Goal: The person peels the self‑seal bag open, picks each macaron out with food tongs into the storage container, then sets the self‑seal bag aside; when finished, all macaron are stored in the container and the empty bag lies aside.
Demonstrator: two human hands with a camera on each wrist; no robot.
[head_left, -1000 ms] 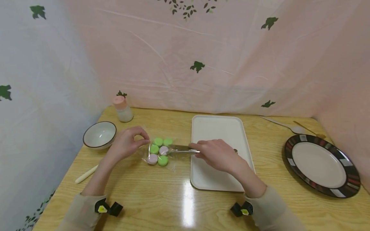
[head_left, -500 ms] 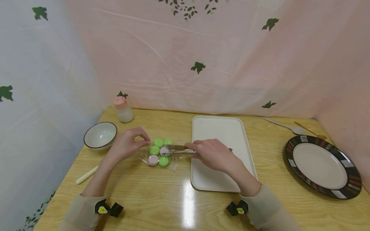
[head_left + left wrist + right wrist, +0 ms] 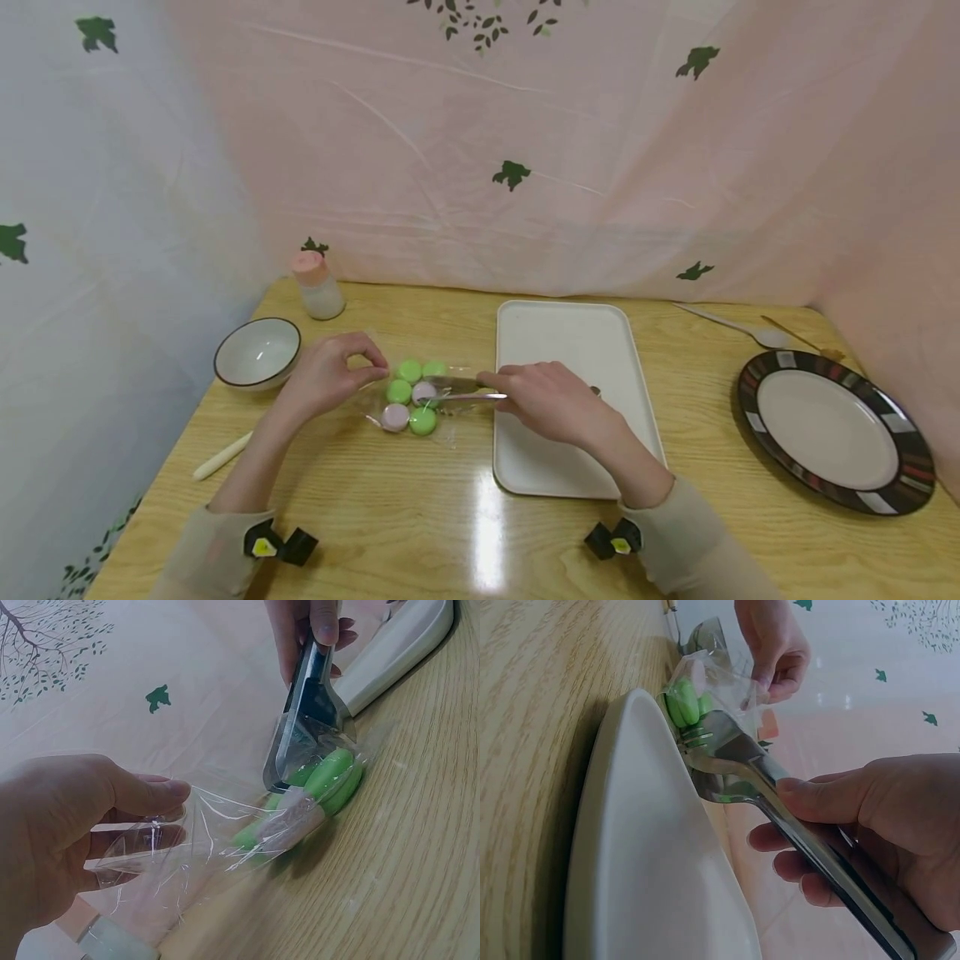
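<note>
Left grip [image 3: 327, 379]: pinching the clear bag [image 3: 212, 825] | right grip [image 3: 551, 400]: curled round metal tongs [image 3: 309, 694] | macaron-like pieces [image 3: 423, 421]: inside the bag, between the grips, at the tongs' tips | technique: bag best held taut, tongs squeezed lightly, since soft shells probably dent

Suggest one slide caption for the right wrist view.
The right hand holds tongs at the bag of macarons, which the left hand pinches.

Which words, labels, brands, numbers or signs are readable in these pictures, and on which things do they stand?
None: no readable text shows in any view.
I see no lettering on the clear bag, metal tongs, white tray or jar.
Any marking on the yellow patches is too small to read.
</note>
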